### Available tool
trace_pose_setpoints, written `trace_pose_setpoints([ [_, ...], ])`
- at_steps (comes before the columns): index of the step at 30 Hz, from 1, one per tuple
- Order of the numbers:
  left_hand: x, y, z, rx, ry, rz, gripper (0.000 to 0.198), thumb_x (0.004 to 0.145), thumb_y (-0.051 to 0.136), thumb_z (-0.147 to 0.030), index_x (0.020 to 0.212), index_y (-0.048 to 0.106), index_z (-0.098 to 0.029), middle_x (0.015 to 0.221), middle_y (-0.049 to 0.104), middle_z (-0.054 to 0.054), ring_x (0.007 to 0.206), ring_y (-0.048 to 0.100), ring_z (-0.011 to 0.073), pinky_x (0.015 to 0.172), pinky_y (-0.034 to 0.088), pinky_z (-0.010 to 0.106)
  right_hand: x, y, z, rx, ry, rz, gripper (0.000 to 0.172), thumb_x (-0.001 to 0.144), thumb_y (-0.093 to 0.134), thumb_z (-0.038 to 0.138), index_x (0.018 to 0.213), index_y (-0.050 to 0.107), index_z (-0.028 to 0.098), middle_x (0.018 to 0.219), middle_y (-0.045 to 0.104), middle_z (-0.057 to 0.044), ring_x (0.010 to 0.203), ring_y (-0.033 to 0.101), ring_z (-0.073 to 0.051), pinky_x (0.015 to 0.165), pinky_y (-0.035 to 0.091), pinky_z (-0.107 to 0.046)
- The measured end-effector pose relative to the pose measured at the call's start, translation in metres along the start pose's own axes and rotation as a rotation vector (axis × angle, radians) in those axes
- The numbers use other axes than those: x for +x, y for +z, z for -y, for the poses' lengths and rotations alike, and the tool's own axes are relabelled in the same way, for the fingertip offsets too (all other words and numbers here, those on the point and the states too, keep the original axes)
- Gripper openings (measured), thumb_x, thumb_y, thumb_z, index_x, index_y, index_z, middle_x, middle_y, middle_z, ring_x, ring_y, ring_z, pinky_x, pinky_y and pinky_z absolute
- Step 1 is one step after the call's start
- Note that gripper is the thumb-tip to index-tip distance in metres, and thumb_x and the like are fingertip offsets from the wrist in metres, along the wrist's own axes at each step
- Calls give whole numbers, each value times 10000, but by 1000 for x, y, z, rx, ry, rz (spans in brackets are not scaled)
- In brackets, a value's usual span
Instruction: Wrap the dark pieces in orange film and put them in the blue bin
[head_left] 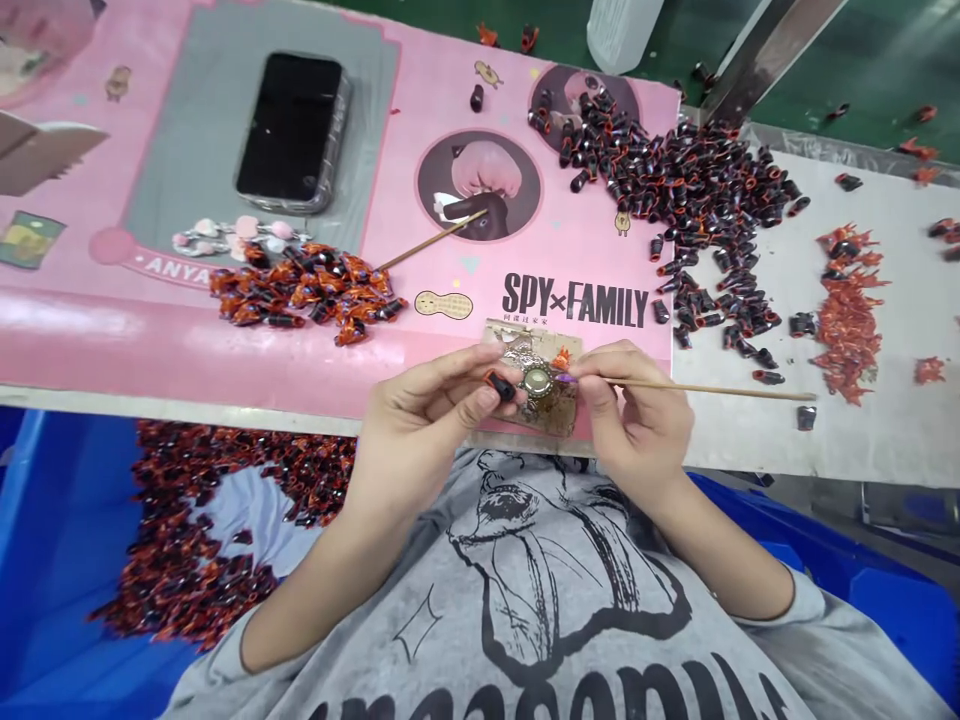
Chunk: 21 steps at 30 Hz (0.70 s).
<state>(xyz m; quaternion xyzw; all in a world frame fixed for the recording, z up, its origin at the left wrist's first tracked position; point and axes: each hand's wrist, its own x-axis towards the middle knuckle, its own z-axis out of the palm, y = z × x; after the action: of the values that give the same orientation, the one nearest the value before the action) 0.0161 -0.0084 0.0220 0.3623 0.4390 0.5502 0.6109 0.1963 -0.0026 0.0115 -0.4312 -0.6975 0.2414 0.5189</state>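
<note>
My left hand (420, 410) pinches a small black plastic piece with an orange rim (500, 386) between thumb and fingers. In my right hand (637, 410) is a thin wooden stick (720, 388), gripped near its purple end, which points left. A small orange spiky piece (562, 357) shows just beside the right fingertips; whether they touch it I cannot tell. Between the hands, a round cap with pale contents (537, 380) sits on a stained, shiny square plate (559, 415) at the table's near edge.
Many black pieces (697, 180) are heaped at the back right, with orange spiky pieces (851, 330) farther right. Joined orange-and-black pieces (300, 290) lie left, near another stick (431, 241), a bracelet (244, 238) and a phone (292, 130). Below stands a blue bin (45, 560) of pieces.
</note>
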Motion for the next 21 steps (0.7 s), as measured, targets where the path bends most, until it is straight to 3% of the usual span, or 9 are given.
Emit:
trace_pose_setpoints([
  [4,-1,5,-1,27,-37,-9,193,664,928,-328,811,817,-271,840,813,7,746,765,167,710,664,288,3,-3,10,54,-82,-50,102,979,578,195,973,676,222,839,699,-34,777,660,-178,697,550,-331],
  [10,-3,7,-3,-3,-133,-4,230,635,936,-375,790,804,-270,841,812,11,751,768,190,666,670,309,8,-4,20,61,-184,9,115,990,565,214,996,680,216,827,719,-46,781,695,-189,697,590,-327],
  [16,-5,10,-5,-44,-165,20,231,621,947,-360,790,814,-278,779,804,-4,632,740,156,618,662,285,7,-2,19,28,-221,-9,104,997,554,200,977,656,201,811,710,-49,770,692,-175,670,580,-308],
  [21,-6,13,-9,-36,-171,7,228,602,957,-343,768,813,-287,822,814,-2,692,757,168,635,664,285,4,-4,19,20,-251,-13,103,993,559,183,970,659,178,811,702,-56,758,684,-168,644,583,-300],
])
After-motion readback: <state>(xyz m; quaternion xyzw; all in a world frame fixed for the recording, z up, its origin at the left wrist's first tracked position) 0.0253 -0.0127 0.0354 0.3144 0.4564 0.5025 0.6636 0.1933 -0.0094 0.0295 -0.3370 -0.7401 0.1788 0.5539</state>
